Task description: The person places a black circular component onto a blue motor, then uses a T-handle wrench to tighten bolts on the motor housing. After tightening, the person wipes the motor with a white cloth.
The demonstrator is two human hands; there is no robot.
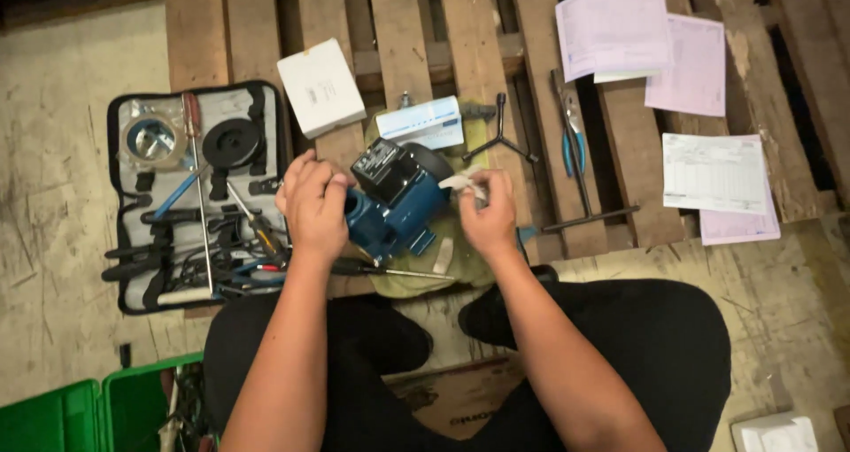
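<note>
A small blue water pump [400, 206] with a black box on top lies on a yellowish cloth [416, 279] over a wooden pallet. My left hand [314, 206] rests on the pump's left end, fingers curled against it. At the pump's right side, my right hand [487, 213] pinches a strip of white tape [462, 183]. A screwdriver [394, 271] lies just in front of the pump.
An open black tool case [197, 195] with screwdrivers and tape rolls lies to the left. White boxes [320, 86] sit behind the pump. Blue-handled pliers [571, 133], a three-way wrench [498, 138] and paper forms [713, 173] lie to the right. A green crate [93, 412] stands at the lower left.
</note>
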